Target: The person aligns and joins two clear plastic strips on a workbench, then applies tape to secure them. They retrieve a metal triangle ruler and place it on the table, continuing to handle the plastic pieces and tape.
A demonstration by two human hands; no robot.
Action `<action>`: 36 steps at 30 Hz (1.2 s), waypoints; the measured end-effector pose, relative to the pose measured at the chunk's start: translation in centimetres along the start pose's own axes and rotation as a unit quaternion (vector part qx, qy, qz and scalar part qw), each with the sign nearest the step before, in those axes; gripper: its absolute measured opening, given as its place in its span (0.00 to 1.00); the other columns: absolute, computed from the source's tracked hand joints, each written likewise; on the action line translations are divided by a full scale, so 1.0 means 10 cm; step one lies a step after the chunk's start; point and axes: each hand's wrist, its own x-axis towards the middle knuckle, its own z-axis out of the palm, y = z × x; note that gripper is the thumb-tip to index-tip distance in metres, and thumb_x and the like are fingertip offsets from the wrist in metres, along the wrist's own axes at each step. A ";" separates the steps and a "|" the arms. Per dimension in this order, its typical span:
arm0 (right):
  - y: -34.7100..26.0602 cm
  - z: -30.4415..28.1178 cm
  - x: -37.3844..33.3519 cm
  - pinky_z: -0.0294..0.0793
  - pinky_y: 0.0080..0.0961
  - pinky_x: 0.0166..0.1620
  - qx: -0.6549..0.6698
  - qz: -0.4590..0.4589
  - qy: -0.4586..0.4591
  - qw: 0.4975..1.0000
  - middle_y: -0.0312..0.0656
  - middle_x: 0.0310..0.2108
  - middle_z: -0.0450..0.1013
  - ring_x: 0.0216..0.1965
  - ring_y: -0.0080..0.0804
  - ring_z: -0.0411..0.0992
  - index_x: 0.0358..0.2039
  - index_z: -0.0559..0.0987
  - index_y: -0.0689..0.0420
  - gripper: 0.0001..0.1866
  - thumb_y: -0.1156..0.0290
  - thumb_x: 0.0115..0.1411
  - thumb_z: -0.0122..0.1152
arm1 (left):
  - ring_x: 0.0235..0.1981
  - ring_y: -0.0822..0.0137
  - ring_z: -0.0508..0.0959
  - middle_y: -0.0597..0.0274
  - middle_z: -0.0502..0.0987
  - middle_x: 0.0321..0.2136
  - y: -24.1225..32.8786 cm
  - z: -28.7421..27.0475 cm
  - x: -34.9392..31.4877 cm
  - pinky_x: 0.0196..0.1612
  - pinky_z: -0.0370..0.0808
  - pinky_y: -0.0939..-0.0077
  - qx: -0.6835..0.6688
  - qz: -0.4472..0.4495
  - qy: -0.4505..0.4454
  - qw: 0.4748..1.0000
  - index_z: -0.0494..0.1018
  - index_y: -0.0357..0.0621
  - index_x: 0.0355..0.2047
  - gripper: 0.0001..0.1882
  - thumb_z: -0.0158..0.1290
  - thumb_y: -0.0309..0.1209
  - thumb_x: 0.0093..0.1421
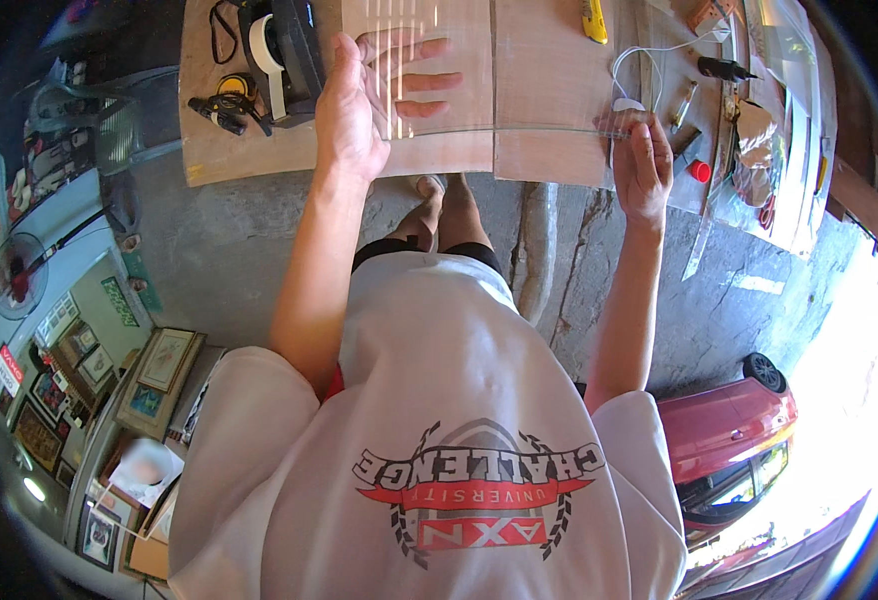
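A clear, flat sheet (479,105), glass or clear plastic, is held level over the wooden work table (249,160). Pale streaks of light reflect off it near its left side. My left hand (359,110) has the left edge between thumb and palm, its fingers spread underneath and seen through the sheet. At the near right corner, my right hand (644,160) pinches the edge between thumb and bent fingers. Some of those fingertips are blurred behind the sheet.
On the table's left lie a tape roll (269,55) and a yellow-black tape measure (234,98). Farther right are a yellow cutter (594,20), a white cable (624,60), a black-handled tool (724,68) and a red cap (699,171). A long metal strip (699,245) overhangs the near edge.
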 end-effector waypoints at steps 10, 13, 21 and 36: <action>0.02 -0.03 0.02 0.68 0.29 0.53 -0.034 -0.003 0.001 0.999 0.46 0.40 0.77 0.44 0.30 0.72 0.41 0.75 0.63 0.17 0.62 0.73 0.43 | 0.44 0.42 0.82 0.36 0.77 0.46 -0.02 -0.06 0.03 0.38 0.86 0.56 -0.079 -0.030 0.107 0.991 0.62 0.46 0.34 0.24 0.27 0.51 0.73; 0.04 -0.03 0.02 0.68 0.29 0.53 0.015 0.001 -0.002 1.000 0.46 0.41 0.77 0.44 0.30 0.73 0.42 0.75 0.63 0.16 0.63 0.73 0.44 | 0.44 0.43 0.82 0.37 0.77 0.46 -0.02 -0.09 0.05 0.40 0.86 0.55 -0.101 -0.050 0.131 0.985 0.64 0.47 0.36 0.21 0.31 0.48 0.74; 0.03 -0.05 0.01 0.62 0.42 0.60 0.080 0.017 -0.023 0.996 0.43 0.43 0.72 0.49 0.33 0.69 0.43 0.73 0.61 0.11 0.69 0.73 0.44 | 0.45 0.49 0.82 0.43 0.78 0.43 0.02 -0.10 -0.01 0.44 0.84 0.58 -0.102 0.016 0.055 0.993 0.64 0.41 0.47 0.20 0.45 0.46 0.70; 0.03 -0.06 0.04 0.63 0.41 0.60 0.078 0.013 -0.030 0.996 0.43 0.43 0.72 0.49 0.35 0.70 0.44 0.73 0.62 0.11 0.68 0.73 0.44 | 0.32 0.71 0.79 0.60 0.80 0.31 -0.02 -0.24 -0.10 0.33 0.74 0.76 0.120 0.135 0.133 0.974 0.73 0.42 0.43 0.14 0.49 0.40 0.71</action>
